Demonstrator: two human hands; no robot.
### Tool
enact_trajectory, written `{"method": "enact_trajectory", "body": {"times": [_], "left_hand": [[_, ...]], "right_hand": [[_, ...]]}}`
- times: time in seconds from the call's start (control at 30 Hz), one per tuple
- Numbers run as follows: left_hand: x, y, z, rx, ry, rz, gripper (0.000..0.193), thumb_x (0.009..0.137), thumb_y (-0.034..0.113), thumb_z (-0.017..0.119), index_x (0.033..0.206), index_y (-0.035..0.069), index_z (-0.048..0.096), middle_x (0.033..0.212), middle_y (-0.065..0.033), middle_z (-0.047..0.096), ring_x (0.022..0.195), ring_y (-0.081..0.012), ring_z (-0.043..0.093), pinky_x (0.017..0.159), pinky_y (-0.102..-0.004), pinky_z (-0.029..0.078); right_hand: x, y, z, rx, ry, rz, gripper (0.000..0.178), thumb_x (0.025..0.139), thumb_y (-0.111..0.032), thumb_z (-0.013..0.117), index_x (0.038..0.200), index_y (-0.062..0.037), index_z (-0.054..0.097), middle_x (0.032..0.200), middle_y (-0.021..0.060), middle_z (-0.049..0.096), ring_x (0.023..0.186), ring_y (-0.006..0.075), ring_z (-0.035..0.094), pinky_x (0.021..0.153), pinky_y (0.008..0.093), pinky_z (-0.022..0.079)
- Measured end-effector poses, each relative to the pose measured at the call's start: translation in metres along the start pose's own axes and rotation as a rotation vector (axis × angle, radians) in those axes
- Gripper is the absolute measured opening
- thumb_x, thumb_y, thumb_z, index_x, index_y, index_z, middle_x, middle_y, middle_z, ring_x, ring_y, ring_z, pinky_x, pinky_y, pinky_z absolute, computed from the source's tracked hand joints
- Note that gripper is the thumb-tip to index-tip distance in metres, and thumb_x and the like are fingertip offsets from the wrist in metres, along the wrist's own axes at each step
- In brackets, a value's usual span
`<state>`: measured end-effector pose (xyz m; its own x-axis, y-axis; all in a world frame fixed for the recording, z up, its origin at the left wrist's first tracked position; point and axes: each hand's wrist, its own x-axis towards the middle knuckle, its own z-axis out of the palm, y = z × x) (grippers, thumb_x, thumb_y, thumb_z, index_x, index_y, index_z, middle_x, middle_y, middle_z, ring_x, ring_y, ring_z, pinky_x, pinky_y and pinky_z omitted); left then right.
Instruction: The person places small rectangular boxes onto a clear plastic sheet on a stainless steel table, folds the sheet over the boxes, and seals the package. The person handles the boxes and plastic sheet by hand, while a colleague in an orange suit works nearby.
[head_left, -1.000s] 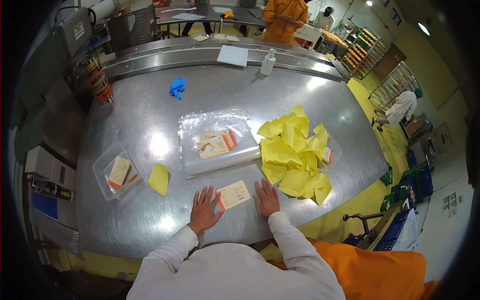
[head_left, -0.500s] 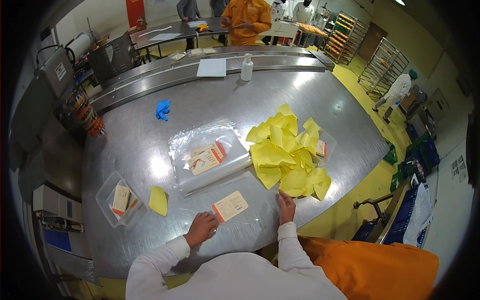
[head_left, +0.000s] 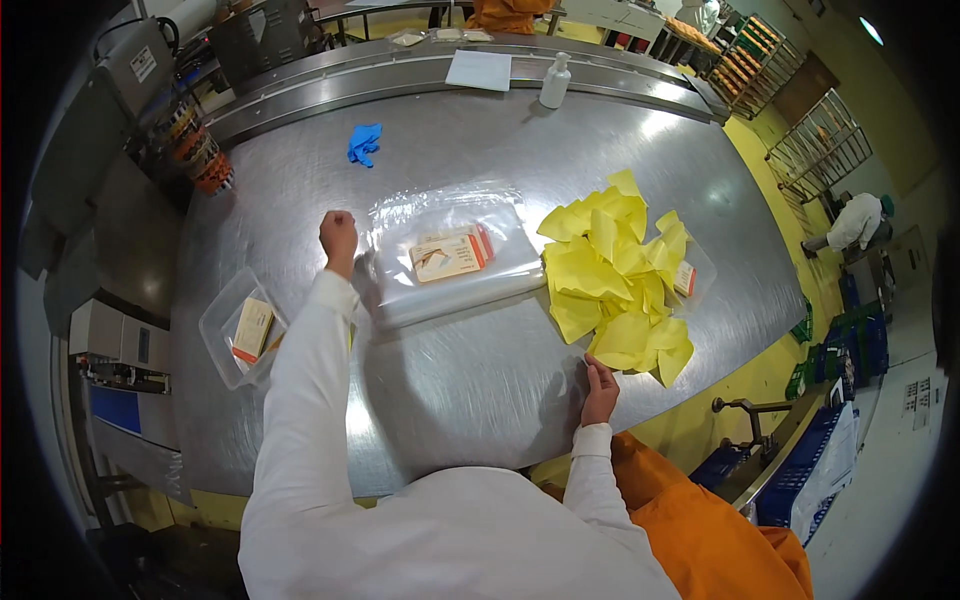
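My left hand (head_left: pixel 338 238) is closed in a fist above the table, just left of a stack of clear plastic bags (head_left: pixel 450 298). Whatever it may hold is hidden. Printed cards with orange-red edges (head_left: pixel 448 256) lie on the stack. At the near edge of a loose pile of yellow paper sheets (head_left: pixel 592 285), my right hand (head_left: pixel 600 390) pinches the border of a sheet. A clear plastic tub (head_left: pixel 222 335) at the left contains more printed cards (head_left: pixel 252 328). My left sleeve covers most of a single yellow piece beside it.
A crumpled blue glove (head_left: pixel 364 144) lies toward the back. Behind it are a white sheet (head_left: pixel 480 70) and a white pump bottle (head_left: pixel 555 82). Another clear tub (head_left: pixel 704 280) is partly hidden by the yellow pile. Orange clothing (head_left: pixel 690 520) shows close at my right.
My left hand has moved forward and left, from beside the near card to the stack's left side. That card and the clear bag around it no longer show. The view has shifted.
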<state>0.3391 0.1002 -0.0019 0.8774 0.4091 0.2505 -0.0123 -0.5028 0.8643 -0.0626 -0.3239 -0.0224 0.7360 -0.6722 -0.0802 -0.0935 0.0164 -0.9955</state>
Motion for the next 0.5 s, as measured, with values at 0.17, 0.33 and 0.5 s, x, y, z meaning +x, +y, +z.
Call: {"method": "enact_trajectory", "body": {"times": [0.17, 0.33, 0.5], "left_hand": [[-0.111, 0.007, -0.032, -0.247, -0.127, -0.028, 0.033, 0.091, 0.022, 0.074, 0.114, 0.002, 0.062, 0.108, -0.0109, 0.067, 0.102, -0.0217, 0.063, 0.091, -0.0349, 0.049], [-0.189, 0.026, -0.055, -0.242, -0.283, -0.376, 0.095, 0.077, 0.017, 0.088, 0.151, 0.006, 0.03, 0.132, -0.0223, 0.054, 0.122, -0.0322, 0.054, 0.104, -0.0408, 0.044], [-0.196, 0.022, -0.033, -0.219, -0.274, -0.17, 0.106, 0.069, 0.013, 0.092, 0.153, 0.007, 0.027, 0.136, -0.0242, 0.05, 0.123, -0.0326, 0.053, 0.105, -0.0421, 0.043]], "right_hand": [[0.006, -0.003, 0.015, -0.153, -0.033, -0.04, 0.023, 0.095, -0.008, 0.063, 0.114, 0.0025, 0.071, 0.115, 0.0113, 0.071, 0.107, 0.0206, 0.066, 0.097, 0.0327, 0.049], [0.052, -0.064, 0.12, -0.301, -0.408, -0.347, 0.042, 0.091, -0.012, 0.071, 0.13, 0.0005, 0.061, 0.129, 0.0158, 0.064, 0.119, 0.0246, 0.062, 0.101, 0.0353, 0.049], [0.138, -0.033, 0.188, -0.822, -0.29, -0.538, 0.082, 0.084, -0.038, 0.077, 0.149, -0.0016, 0.041, 0.147, 0.022, 0.05, 0.135, 0.038, 0.048, 0.111, 0.0467, 0.041]]}}
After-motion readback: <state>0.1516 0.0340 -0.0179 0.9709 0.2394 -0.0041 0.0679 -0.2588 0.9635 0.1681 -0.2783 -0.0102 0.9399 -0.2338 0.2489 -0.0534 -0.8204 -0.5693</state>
